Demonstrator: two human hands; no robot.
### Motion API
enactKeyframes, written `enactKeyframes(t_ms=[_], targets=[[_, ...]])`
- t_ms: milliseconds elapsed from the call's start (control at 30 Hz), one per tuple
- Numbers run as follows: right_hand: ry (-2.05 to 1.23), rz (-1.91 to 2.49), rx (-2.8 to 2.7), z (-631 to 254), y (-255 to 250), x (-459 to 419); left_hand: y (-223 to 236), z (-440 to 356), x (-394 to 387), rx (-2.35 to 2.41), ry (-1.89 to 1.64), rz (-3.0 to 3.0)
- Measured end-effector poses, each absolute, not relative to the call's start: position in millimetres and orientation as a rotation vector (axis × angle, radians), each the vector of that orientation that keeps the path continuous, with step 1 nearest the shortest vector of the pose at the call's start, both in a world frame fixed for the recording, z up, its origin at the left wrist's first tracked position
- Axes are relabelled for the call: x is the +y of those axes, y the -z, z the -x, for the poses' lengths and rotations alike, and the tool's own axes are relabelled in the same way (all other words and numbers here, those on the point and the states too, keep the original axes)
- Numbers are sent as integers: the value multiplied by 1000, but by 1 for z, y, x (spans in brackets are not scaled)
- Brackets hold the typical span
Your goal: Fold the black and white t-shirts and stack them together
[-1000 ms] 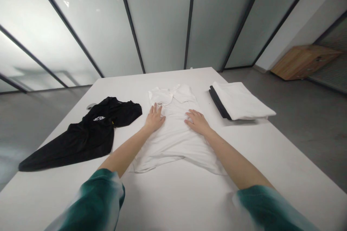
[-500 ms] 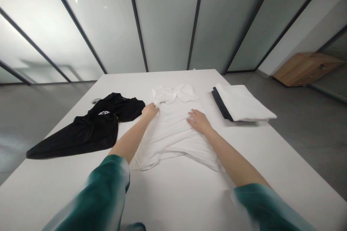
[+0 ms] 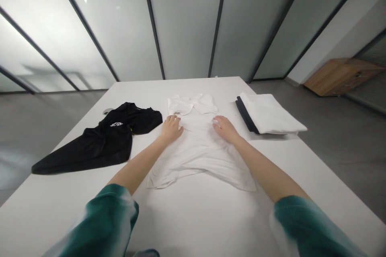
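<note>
A white T-shirt (image 3: 196,148) lies spread in front of me, its collar and sleeves toward the far side and its hem toward me, with soft wrinkles in the lower half. My left hand (image 3: 171,129) rests at the shirt's left edge below the sleeve, fingers a little bent and thumb apart. On the opposite side my right hand (image 3: 225,129) lies over the right edge, fingers loosely curved and thumb apart. Both hands are open. Whether the fingertips press the cloth is hard to tell.
A black garment (image 3: 111,138) with a white print lies at the left of the white table (image 3: 193,221). To the right sits a folded stack of white cloth (image 3: 271,114) over dark cloth (image 3: 245,114). A small roundish item (image 3: 107,111) lies behind the black garment.
My left hand has let go of the shirt's left edge and opened. My right hand has shifted slightly up and right to the right edge. The shirt's top looks flatter.
</note>
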State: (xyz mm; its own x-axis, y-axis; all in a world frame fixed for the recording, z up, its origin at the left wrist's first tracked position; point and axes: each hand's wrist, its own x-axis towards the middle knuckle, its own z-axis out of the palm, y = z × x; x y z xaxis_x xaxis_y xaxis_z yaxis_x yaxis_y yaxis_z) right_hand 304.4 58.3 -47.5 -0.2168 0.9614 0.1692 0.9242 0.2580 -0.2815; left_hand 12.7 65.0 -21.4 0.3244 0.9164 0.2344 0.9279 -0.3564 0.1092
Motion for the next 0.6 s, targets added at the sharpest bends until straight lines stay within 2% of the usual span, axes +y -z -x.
enactKeyframes(t_ms=[167,300,600], targets=[[19,1872,-2291,-290,48,80,38,-32,77,-1837,287,2574],[-62,1974,-2339,-273,58,94,47,-40,94,-1983,138,2563],[-131,2058,-2296,-270,55,136,51,-33,141,-1932,111,2579]])
